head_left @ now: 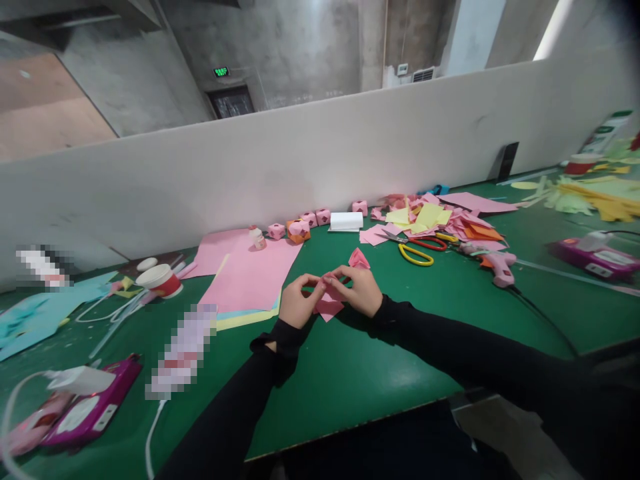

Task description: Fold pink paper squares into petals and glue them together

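Note:
Both my hands meet over the green table, pinching a small piece of folded pink paper (330, 305) between them. My left hand (301, 300) grips its left side with thumb and forefinger. On the other side, my right hand (364, 291) is closed on the same paper; the fingertips hide part of its folds. Just beyond my right hand lies another folded pink paper piece (359, 258). Large pink sheets (250, 277) are stacked to the left of my hands, with a small bottle (257, 238) standing on them.
Folded pink paper cubes (276, 231) line the divider (320, 153). Paper scraps (425, 217), yellow-handled scissors (416, 255) and a pink glue gun (500, 265) lie to the right. Leftward are a paper cup (167, 283) and a purple power strip (100, 407) with cables.

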